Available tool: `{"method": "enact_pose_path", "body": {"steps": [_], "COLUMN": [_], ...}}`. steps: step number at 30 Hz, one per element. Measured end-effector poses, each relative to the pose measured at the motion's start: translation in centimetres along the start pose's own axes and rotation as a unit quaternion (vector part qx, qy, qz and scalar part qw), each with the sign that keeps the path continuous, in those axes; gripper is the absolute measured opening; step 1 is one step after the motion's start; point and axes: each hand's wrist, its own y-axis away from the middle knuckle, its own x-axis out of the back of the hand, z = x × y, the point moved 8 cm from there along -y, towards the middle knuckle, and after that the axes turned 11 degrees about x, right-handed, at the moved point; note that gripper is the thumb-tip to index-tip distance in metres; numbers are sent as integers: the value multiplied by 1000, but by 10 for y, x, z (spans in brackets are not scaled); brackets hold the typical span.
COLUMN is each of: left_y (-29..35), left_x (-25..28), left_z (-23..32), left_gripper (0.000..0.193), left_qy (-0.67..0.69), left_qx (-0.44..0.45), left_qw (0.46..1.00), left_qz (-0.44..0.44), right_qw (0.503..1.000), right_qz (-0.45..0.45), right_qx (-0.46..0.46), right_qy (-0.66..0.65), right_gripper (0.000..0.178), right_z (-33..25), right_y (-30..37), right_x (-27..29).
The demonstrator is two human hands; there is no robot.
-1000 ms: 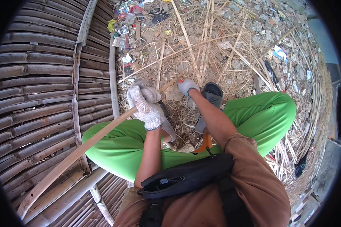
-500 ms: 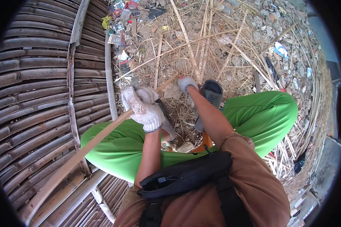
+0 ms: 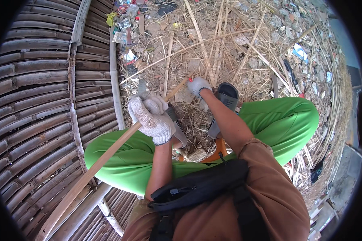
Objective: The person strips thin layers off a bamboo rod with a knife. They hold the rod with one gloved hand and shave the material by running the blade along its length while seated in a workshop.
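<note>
Straw-strewn ground (image 3: 182, 67) lies below; the left hand (image 3: 153, 118) grips a long wooden strip (image 3: 110, 153); the right hand (image 3: 198, 85) seems closed around something red (image 3: 190, 80), mostly hidden.

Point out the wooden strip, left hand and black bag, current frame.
Wooden strip (image 3: 104, 159): head view, on its length below the glove.
Left hand (image 3: 151, 117): head view, on the back of the glove.
Black bag (image 3: 209, 182): head view, on its body.

The strip (image 3: 96, 165) looks like smooth matt wood, the green trousers (image 3: 277, 128) matt cloth.
</note>
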Motion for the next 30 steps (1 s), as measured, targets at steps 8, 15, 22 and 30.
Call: {"method": "enact_pose_path", "body": {"steps": [8,15,22,30], "left_y": [5,9,1,-11], "left_x": [0,2,4,9], "left_z": [1,-2,-1,-2], "left_gripper": [36,34,30,29], "left_qy": [18,2,25,30], "left_qx": [2,3,15,26], "left_qw": [1000,1000,999,999], "left_qz": [-2,-6,-15,11], "right_qw": [998,996,995,995], "right_qz": [43,21,31,4], "right_qx": [-35,-81,-95,-101], "right_qy": [-10,-18,-14,-7], "right_gripper": [54,50,52,51], "right_z": [3,5,30,32], "right_y": [4,1,-27,-31], "right_x": [13,11,5,12]}}
